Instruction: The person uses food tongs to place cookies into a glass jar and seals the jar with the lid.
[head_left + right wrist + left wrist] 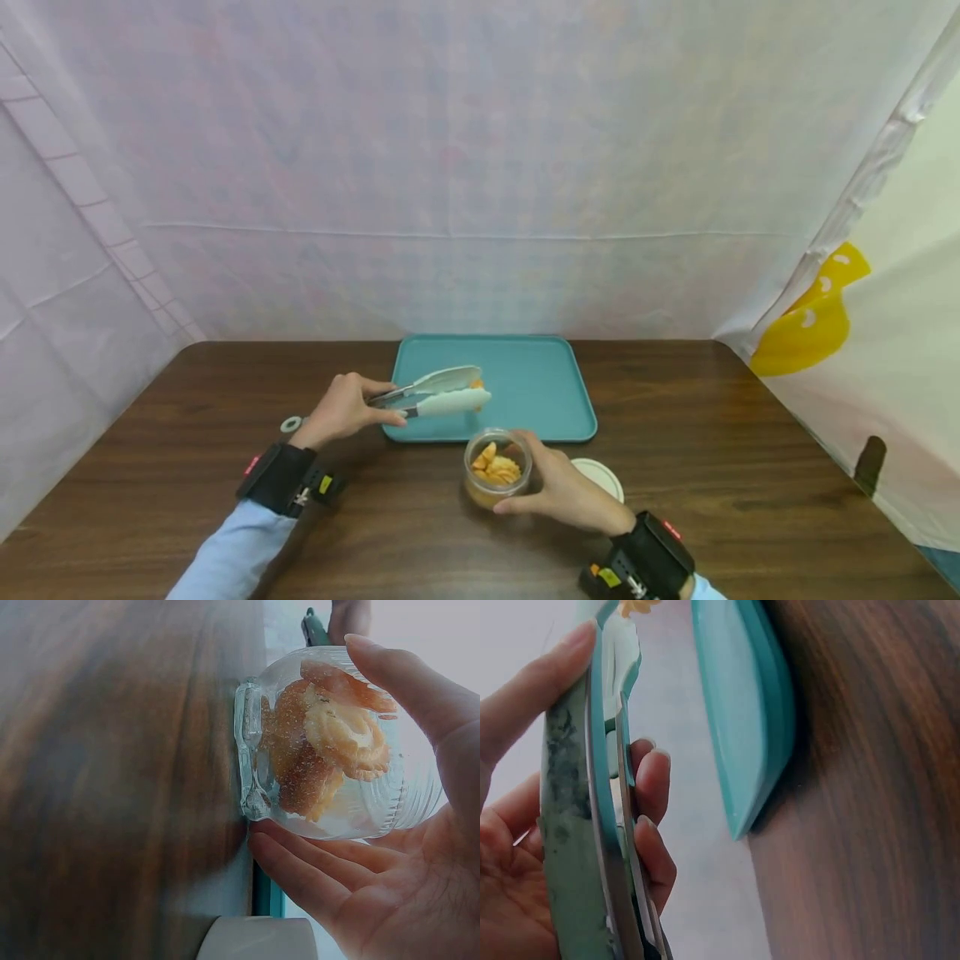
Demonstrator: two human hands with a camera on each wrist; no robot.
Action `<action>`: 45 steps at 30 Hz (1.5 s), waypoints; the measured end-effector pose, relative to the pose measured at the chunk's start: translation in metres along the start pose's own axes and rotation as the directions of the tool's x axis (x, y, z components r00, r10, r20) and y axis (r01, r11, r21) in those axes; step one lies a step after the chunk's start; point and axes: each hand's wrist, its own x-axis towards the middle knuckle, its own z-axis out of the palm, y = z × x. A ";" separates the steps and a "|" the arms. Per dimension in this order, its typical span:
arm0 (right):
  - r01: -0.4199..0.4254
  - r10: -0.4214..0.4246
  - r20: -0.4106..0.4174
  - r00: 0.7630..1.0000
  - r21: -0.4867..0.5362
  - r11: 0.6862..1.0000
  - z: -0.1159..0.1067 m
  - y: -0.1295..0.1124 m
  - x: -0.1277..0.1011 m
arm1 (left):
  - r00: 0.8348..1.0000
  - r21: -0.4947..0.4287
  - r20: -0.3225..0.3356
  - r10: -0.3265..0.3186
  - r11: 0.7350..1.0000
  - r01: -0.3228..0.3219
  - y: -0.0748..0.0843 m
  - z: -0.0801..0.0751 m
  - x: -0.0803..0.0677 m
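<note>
My left hand [347,411] grips a pair of pale green tongs [450,381], thumb on one arm and fingers on the other, as the left wrist view shows. Between the tong tips is a small golden cookie [477,384], over the teal tray [536,400]. With my right hand [558,490] I hold a clear jar [409,791] around its side, thumb and fingers on opposite sides. Its mouth faces up, and its base is right at the tabletop. Several golden-brown cookies [341,739] lie inside it.
Beside my right hand, partly hidden by it, lies a round white lid [602,477]. A small white ring [291,424] is near my left wrist on the brown wooden table [150,475]. Pale cloth [465,167] hangs behind the table, and a yellow cut-out [810,329] is at the right.
</note>
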 end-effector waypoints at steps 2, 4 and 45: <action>-0.001 0.001 0.000 1.000 0.000 1.000 0.000 0.000 0.000 | 1.000 -0.001 0.007 0.019 1.000 -0.019 0.001 -0.002 -0.002; -0.003 0.003 0.000 1.000 -0.005 1.000 -0.001 0.000 0.000 | 0.999 -0.007 0.007 0.031 0.999 -0.031 0.002 -0.004 -0.003; -0.046 0.046 0.001 0.999 -0.021 0.999 0.000 -0.001 0.003 | 0.951 -0.219 0.159 0.265 0.949 -0.228 0.018 0.001 -0.012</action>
